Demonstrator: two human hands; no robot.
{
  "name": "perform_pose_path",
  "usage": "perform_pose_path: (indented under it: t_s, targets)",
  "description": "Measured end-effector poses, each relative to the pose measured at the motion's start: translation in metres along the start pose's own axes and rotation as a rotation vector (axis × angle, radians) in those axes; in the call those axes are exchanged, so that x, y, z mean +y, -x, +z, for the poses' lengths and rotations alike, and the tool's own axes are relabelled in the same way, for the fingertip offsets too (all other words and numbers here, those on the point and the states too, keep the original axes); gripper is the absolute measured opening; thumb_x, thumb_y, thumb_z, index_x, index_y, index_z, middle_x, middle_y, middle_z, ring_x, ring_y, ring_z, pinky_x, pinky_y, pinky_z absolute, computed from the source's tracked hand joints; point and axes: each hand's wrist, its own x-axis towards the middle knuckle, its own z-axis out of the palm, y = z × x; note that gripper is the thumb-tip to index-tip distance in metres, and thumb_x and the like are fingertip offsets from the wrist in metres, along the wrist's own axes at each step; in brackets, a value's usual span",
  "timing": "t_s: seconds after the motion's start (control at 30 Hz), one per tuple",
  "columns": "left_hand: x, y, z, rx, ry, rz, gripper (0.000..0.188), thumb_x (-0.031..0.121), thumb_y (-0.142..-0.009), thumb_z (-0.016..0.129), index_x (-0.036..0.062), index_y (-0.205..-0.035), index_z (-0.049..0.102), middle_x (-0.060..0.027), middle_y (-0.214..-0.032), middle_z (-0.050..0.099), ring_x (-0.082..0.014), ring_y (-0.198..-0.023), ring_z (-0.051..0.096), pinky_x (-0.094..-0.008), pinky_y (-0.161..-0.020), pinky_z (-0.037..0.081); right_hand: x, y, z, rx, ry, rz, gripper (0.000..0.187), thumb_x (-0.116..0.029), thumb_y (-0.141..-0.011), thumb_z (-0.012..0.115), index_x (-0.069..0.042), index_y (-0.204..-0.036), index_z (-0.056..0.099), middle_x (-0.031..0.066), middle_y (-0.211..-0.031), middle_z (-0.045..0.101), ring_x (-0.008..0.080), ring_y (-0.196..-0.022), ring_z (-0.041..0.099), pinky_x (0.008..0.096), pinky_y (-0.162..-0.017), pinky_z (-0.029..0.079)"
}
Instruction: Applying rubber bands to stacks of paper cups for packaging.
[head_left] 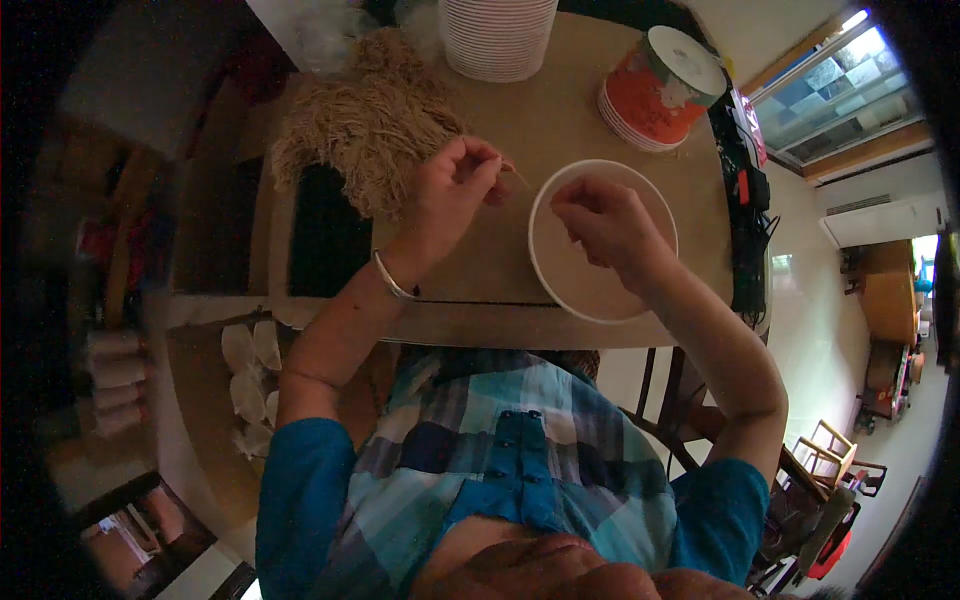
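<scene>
On my left, the tan stringy pile (370, 130) is lying on the counter (480, 260), at 10 o'clock from my left hand (452, 195), the nearer of my two. A stack of white bowls (497, 40) is standing near 12 o'clock from that hand. My left fingers are pinching together, gripping a thin strand (522, 180) whose long axis is running from 10 toward 4 o'clock, toward my right hand (610, 220). That hand is hovering over a white bowl (600, 293), its fingers curling inward; whether they're meeting or holding anything, I cannot tell. At its 1 o'clock, a red-and-white round container (650, 105) is standing.
</scene>
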Motion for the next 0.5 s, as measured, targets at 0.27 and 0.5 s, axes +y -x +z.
perform_pose_path:
  t_s: [0.27,0.5]
  targets:
    - [0.02,0.003,0.007,-0.053,-0.191,0.241,0.006,0.004,-0.088,0.057,0.0037,-0.094,0.057,-0.0025,-0.097,0.057,-0.01,-0.082,0.057,-0.0245,-0.072,0.05,0.005,-0.014,0.004,0.125,0.197,-0.469,0.022,-0.019,-0.086,0.064,-0.004,-0.102,0.061,0.0037,-0.069,0.058,0.0101,-0.059,0.049,0.0284,-0.053,0.042]
    - [0.027,0.007,0.016,-0.027,-0.338,0.483,0.008,0.003,-0.082,0.062,0.0033,-0.089,0.057,-0.0051,-0.098,0.054,-0.0131,-0.081,0.058,-0.0249,-0.067,0.05,0.007,-0.019,0.018,0.1,0.237,-0.619,0.015,-0.016,-0.086,0.063,-0.004,-0.094,0.064,0.011,-0.07,0.061,0.0136,-0.065,0.055,0.0297,-0.06,0.045]
